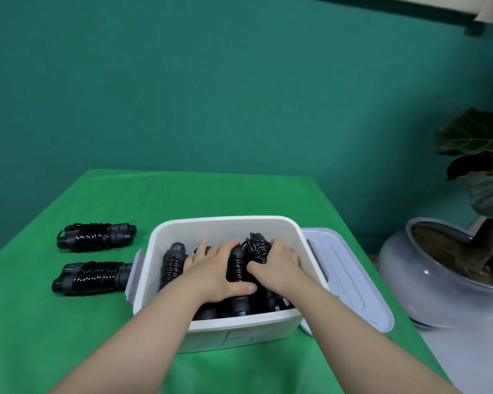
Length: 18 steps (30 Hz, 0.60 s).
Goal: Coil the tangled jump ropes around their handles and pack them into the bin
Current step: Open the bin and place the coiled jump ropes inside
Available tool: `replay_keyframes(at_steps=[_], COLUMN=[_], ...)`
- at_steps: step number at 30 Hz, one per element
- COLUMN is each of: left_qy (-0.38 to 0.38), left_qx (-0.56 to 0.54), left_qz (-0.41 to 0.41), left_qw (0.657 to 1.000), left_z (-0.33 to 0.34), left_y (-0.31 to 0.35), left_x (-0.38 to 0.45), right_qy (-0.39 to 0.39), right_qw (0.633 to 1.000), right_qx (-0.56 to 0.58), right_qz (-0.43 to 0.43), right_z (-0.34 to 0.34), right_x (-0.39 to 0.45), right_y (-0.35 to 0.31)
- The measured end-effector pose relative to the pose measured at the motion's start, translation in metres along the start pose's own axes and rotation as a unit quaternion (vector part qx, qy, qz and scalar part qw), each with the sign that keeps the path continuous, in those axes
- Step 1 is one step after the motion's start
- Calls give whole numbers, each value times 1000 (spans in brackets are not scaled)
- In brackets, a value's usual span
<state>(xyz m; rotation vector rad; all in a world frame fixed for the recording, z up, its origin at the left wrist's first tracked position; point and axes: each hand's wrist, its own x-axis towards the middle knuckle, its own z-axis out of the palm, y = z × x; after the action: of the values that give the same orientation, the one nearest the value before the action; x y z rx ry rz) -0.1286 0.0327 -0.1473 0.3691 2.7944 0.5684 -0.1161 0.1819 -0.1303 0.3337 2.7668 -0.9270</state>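
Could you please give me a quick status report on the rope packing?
Left hand grips a coiled rope in the bin; right hand grips another. Two coiled ropes wait on the cloth, left of the bin. Nothing in the way.

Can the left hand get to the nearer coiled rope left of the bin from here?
Probably yes. The left hand is in the bin gripping a rope bundle; the nearer coiled rope lies uncovered on the cloth beside it.

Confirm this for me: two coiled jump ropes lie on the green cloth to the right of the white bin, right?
Not quite. The head view shows the two coiled jump ropes on the green cloth to the left of the white bin; its lid lies on the right.
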Motion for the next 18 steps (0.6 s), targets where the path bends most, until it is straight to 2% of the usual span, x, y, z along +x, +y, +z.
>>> replay_keyframes(at_steps=[2, 4, 6, 8, 11, 13, 16, 18], left_qy=[5, 53, 162, 281, 388, 403, 338, 296], left_qx=[-23, -71, -120, -155, -153, -131, -80, -57], left_qz=[23, 36, 41, 46, 8, -66, -216, -280], left_qw=[999, 995, 979, 946, 909, 903, 913, 911], left_z=[-4, -13, -28, -43, -56, -54, -36, -25], left_y=[-6, -16, -30, -46, -81, -118, -173, -199], left_x=[-1, -1, -3, -9, -11, -6, -1, -2], right_qy=[-8, 2, 5, -13, -9, -5, 1, 7], right_qw=[998, 996, 995, 996, 997, 996, 996, 995], right_qx=[60, 76, 64, 32, -18, -33, -49, -58], right_qz=[-5, -35, -73, -80, -80, -83, -78, -75], right_z=[0, -1, 0, 2, 4, 5, 5, 6], right_x=[-1, 0, 3, 5, 6, 5, 6, 5], right_y=[1, 3, 3, 3, 4, 2, 2, 2])
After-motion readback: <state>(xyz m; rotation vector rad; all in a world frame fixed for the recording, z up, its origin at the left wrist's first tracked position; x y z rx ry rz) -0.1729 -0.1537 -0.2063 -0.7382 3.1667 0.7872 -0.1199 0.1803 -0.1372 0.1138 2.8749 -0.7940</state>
